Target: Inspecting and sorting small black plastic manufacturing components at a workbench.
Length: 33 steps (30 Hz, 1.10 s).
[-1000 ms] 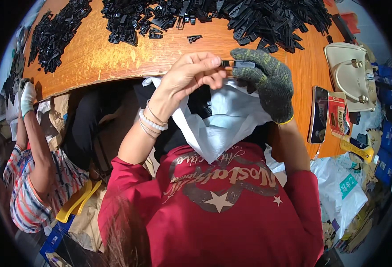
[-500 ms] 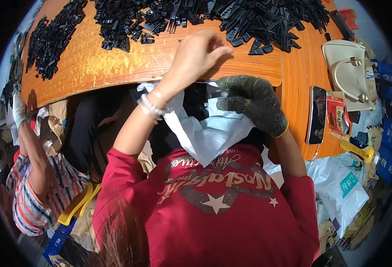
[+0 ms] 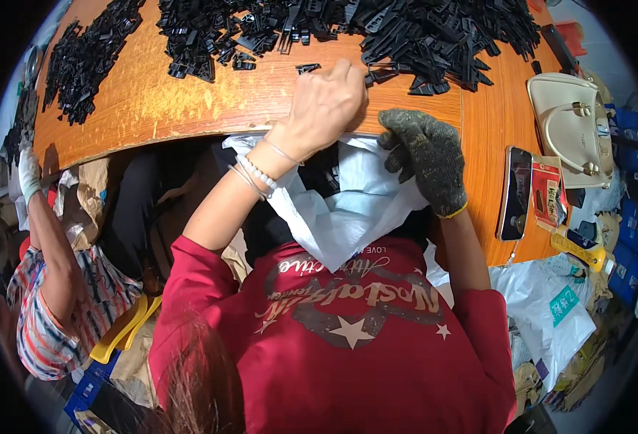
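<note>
Black clip is being touched on desk by curled left hand, grip unclear | loosely parted right hand is being held by white bag | dark parts already bagged, large heap being left

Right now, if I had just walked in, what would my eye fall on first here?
Probably the big heaps of black pieces along the far side of the orange-brown table. Next, the person's mismatched hands: the bare left hand over the table's near part, the gloved right hand beside a white bag at the lap. A cream handbag also stands out at the table's right edge.
</note>
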Each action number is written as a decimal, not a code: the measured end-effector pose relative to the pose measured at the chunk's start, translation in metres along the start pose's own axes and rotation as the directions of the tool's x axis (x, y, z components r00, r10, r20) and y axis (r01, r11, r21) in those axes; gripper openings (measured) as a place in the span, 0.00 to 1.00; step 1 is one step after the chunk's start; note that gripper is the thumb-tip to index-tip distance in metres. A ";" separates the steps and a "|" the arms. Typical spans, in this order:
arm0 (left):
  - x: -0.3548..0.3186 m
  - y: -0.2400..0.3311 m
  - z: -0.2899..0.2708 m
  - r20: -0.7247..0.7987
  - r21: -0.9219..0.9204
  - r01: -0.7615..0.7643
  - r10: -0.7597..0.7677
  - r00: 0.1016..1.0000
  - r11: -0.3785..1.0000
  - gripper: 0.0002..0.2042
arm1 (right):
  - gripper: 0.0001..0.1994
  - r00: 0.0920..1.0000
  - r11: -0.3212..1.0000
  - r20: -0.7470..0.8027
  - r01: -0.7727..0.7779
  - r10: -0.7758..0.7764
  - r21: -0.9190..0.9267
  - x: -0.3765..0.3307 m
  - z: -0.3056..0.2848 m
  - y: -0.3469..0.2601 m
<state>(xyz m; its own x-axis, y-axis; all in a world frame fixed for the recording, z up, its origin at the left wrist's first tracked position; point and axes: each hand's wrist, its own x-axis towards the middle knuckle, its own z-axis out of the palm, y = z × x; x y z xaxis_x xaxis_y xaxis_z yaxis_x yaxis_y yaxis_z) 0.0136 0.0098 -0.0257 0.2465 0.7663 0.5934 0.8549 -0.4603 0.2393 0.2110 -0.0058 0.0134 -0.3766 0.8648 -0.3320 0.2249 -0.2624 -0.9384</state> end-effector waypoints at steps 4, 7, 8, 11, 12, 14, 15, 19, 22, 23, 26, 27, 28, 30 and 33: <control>-0.007 0.025 -0.016 0.200 -0.577 0.474 -0.448 0.871 0.665 0.07 | 0.14 0.909 0.911 0.072 0.413 -0.412 0.002 0.017 0.005 0.019; -0.011 0.028 -0.024 0.400 -0.575 0.604 -0.454 0.796 0.553 0.06 | 0.15 0.758 0.629 0.138 0.615 -0.637 -0.476 0.031 0.007 0.024; -0.015 0.018 -0.020 0.230 -0.512 0.486 -0.432 0.872 0.708 0.05 | 0.14 0.827 0.714 0.105 0.534 -0.552 -0.453 0.027 0.009 0.020; -0.011 -0.006 -0.036 0.007 -0.109 0.429 -0.431 0.903 0.897 0.11 | 0.15 0.696 0.430 0.232 0.635 -0.680 -0.642 0.025 0.002 0.017; -0.013 -0.018 -0.035 -0.015 -0.085 0.397 -0.399 0.917 0.914 0.09 | 0.15 0.695 0.429 0.234 0.635 -0.680 -0.642 0.025 0.003 0.016; -0.019 -0.038 -0.027 0.053 -0.145 0.313 -0.308 0.950 0.939 0.07 | 0.14 0.625 0.287 0.250 0.629 -0.739 -0.722 0.028 0.005 0.014; -0.018 -0.037 -0.028 0.075 -0.173 0.232 -0.222 0.972 0.957 0.07 | 0.15 0.592 0.218 0.260 0.614 -0.763 -0.758 0.029 0.005 0.014; -0.013 -0.015 -0.029 0.291 -0.307 0.154 -0.061 0.955 0.939 0.07 | 0.15 0.596 0.109 0.355 0.603 -0.720 -0.790 0.031 -0.003 0.011; -0.013 -0.018 -0.022 0.211 -0.359 0.112 -0.036 0.977 0.927 0.07 | 0.14 0.613 0.047 0.430 0.607 -0.663 -0.793 0.032 -0.010 0.005; -0.013 -0.019 -0.021 0.208 -0.375 0.118 -0.040 0.977 0.919 0.07 | 0.14 0.614 0.046 0.433 0.608 -0.660 -0.793 0.033 -0.013 0.002; -0.014 -0.020 -0.019 0.200 -0.368 0.111 -0.038 0.979 0.923 0.07 | 0.15 0.649 -0.038 0.517 0.602 -0.558 -0.797 0.036 -0.016 -0.006; -0.014 -0.020 -0.020 0.199 -0.369 0.114 -0.041 0.979 0.922 0.07 | 0.14 0.649 -0.040 0.511 0.597 -0.564 -0.801 0.037 -0.015 -0.009; -0.013 -0.019 -0.021 0.248 -0.365 0.145 -0.055 0.967 0.920 0.07 | 0.13 0.648 -0.041 0.506 0.592 -0.569 -0.805 0.038 -0.014 -0.011; -0.013 -0.019 -0.023 0.295 -0.361 0.180 -0.071 0.953 0.915 0.07 | 0.13 0.640 -0.062 0.522 0.597 -0.564 -0.800 0.042 -0.013 -0.015; -0.012 -0.019 -0.022 0.288 -0.359 0.172 -0.066 0.955 0.917 0.07 | 0.12 0.640 -0.057 0.533 0.609 -0.553 -0.791 0.047 -0.011 -0.021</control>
<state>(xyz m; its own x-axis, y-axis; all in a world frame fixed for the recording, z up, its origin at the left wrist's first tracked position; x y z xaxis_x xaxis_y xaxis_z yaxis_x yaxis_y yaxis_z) -0.0157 -0.0007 -0.0210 0.3105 0.8915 0.3300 0.6624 -0.4519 0.5975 0.1987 0.0456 0.0185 -0.8443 0.4709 0.2557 0.4688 0.8803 -0.0730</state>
